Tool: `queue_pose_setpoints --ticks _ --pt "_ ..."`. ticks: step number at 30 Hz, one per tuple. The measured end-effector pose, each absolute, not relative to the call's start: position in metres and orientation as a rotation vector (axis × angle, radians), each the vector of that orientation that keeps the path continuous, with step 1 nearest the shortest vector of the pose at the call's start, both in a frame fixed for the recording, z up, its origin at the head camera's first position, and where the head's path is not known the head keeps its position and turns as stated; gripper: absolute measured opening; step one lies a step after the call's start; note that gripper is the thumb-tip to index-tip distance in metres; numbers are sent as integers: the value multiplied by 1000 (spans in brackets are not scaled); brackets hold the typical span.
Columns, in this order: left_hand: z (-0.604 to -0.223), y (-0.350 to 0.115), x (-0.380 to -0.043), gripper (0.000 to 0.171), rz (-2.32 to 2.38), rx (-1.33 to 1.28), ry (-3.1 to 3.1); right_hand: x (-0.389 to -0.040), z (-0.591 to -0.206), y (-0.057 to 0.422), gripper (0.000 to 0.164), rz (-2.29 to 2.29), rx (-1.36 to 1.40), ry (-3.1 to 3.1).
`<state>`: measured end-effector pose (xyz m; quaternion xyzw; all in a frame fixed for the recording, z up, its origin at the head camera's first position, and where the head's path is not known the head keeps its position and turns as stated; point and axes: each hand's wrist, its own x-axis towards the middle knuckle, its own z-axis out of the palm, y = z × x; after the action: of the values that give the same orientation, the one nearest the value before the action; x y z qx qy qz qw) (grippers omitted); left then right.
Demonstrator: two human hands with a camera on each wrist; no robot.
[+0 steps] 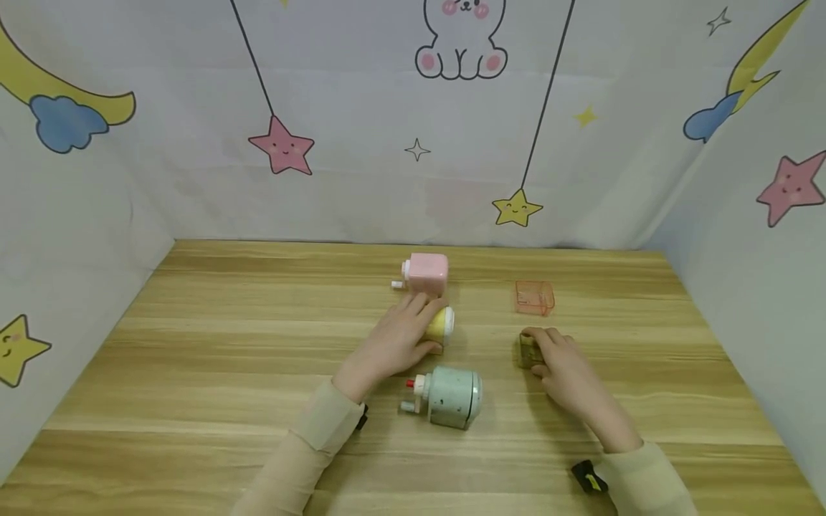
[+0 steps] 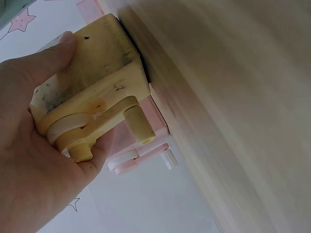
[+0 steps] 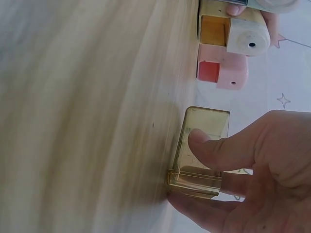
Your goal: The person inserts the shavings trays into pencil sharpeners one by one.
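My left hand (image 1: 401,331) grips a yellow hand-crank pencil sharpener (image 2: 95,68) by its body, thumb on one side and fingers round the other. Its crank faces my left wrist, and its white end (image 3: 248,39) shows an empty drawer opening beneath it in the right wrist view. To the right, my right hand (image 1: 568,365) pinches a see-through yellow shavings drawer (image 3: 206,124) between thumb and fingers, low at the tabletop. Behind the yellow sharpener is a pink pencil sharpener (image 1: 429,272), its crank to the left. Nearer me lies a mint-green pencil sharpener (image 1: 453,398) with a red piece beside its crank.
A see-through orange-pink shavings drawer (image 1: 534,297) rests on the wooden table (image 1: 226,344), beyond my right hand. White cloth walls (image 1: 361,193) printed with stars and moons enclose the table at the back and sides.
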<state>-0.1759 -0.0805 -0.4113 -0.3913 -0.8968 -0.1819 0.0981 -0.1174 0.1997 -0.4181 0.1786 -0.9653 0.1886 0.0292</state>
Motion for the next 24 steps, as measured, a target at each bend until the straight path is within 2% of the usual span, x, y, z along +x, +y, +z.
queue_pose_setpoints --ticks 24 --pt "-410 -79 -175 68 -537 -1130 -2674 -120 -414 183 55 625 550 -2974"
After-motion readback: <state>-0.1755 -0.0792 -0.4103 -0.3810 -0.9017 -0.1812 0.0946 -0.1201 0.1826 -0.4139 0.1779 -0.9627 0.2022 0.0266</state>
